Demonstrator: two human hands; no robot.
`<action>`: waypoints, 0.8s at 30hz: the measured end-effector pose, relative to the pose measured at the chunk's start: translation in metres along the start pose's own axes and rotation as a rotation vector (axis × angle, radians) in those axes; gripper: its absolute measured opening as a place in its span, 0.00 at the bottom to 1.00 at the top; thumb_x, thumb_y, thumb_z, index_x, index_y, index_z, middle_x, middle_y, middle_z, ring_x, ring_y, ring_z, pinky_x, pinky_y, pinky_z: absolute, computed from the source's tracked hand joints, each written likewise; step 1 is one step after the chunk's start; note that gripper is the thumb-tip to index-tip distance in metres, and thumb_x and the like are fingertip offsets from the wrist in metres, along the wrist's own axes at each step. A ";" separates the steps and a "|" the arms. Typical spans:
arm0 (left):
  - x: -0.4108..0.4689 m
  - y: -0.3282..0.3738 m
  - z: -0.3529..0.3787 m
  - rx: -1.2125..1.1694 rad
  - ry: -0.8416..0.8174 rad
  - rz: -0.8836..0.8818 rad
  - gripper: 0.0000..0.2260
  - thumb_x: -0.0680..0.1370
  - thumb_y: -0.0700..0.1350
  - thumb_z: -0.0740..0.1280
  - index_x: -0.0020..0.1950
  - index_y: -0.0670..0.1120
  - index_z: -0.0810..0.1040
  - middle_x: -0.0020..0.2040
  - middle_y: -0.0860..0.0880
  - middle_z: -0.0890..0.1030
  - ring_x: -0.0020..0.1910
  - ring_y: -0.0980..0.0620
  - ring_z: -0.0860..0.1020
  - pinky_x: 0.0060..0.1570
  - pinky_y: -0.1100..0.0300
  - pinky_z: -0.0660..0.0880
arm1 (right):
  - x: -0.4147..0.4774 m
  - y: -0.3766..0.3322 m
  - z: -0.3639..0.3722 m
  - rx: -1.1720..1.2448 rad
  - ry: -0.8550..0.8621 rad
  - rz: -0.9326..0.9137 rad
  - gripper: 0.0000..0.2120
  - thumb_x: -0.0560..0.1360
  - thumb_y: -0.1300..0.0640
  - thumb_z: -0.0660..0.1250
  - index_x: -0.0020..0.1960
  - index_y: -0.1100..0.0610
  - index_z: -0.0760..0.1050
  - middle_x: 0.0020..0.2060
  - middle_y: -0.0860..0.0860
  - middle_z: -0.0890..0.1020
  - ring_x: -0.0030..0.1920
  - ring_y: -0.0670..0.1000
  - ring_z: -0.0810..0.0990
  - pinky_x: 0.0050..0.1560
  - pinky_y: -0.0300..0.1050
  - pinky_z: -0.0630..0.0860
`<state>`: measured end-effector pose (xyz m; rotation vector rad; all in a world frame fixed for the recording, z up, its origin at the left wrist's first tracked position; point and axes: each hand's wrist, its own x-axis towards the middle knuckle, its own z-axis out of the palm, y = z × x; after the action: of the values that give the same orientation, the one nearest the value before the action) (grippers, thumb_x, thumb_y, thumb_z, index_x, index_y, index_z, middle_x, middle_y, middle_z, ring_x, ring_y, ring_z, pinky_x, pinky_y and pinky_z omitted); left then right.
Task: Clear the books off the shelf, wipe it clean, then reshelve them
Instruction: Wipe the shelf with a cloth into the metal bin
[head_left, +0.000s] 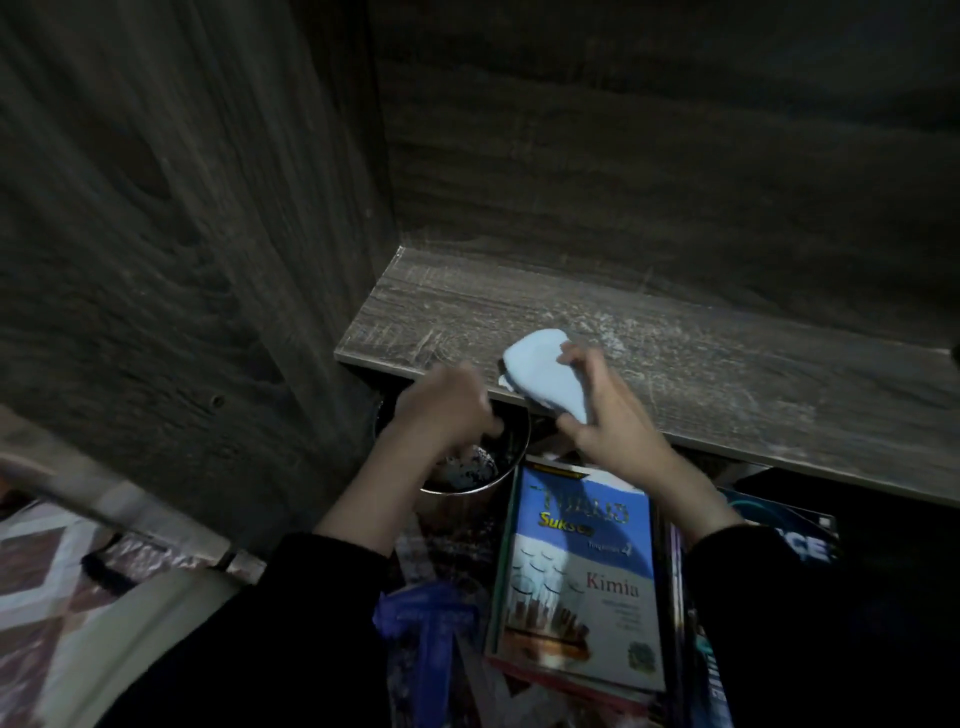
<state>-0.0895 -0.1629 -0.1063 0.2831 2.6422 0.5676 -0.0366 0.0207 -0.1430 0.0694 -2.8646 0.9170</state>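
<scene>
The shelf board (701, 338) stands bare of books, its dark wood grain streaked with pale dust and scratch marks. The right hand (608, 415) grips a light blue cloth (545, 374) at the board's front edge, fingers curled over the top of it and thumb underneath, so the cloth lies partly on the wood and partly past the edge. The left hand (441, 410) hangs just below the front edge, over a round metal bowl (511, 467); its fingers are bent downward, but motion blur hides whether they hold the rim or anything else. The books lie in a stack on the floor beneath the shelf, a blue book (582, 571) marked "Kimia" on top, with a dark book (779, 530) beside it. A crumpled blue bag (426, 618) sits near the bowl, and a patterned rug (31, 571) shows at the left.
</scene>
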 end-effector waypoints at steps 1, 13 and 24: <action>0.001 0.015 -0.010 0.016 0.151 0.104 0.11 0.71 0.47 0.72 0.51 0.46 0.79 0.51 0.44 0.82 0.51 0.44 0.80 0.49 0.57 0.76 | 0.001 0.003 -0.007 -0.006 0.007 -0.013 0.27 0.68 0.65 0.70 0.64 0.57 0.67 0.65 0.56 0.69 0.62 0.57 0.69 0.53 0.41 0.63; -0.034 0.116 -0.043 0.436 0.218 0.655 0.20 0.74 0.51 0.67 0.64 0.50 0.69 0.62 0.47 0.77 0.62 0.45 0.72 0.59 0.54 0.67 | -0.019 -0.032 -0.139 0.146 0.071 0.077 0.13 0.67 0.63 0.72 0.47 0.49 0.75 0.41 0.46 0.82 0.42 0.45 0.78 0.41 0.38 0.72; -0.186 0.336 -0.199 0.225 0.472 1.201 0.18 0.74 0.52 0.69 0.62 0.51 0.73 0.55 0.48 0.80 0.54 0.48 0.77 0.52 0.51 0.74 | -0.112 -0.118 -0.443 -0.021 0.432 -0.120 0.17 0.60 0.47 0.67 0.48 0.49 0.77 0.44 0.48 0.81 0.45 0.44 0.77 0.47 0.41 0.72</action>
<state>0.0241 0.0168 0.2703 2.0759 2.6954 0.7129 0.1340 0.1824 0.2665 0.0349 -2.4419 0.7680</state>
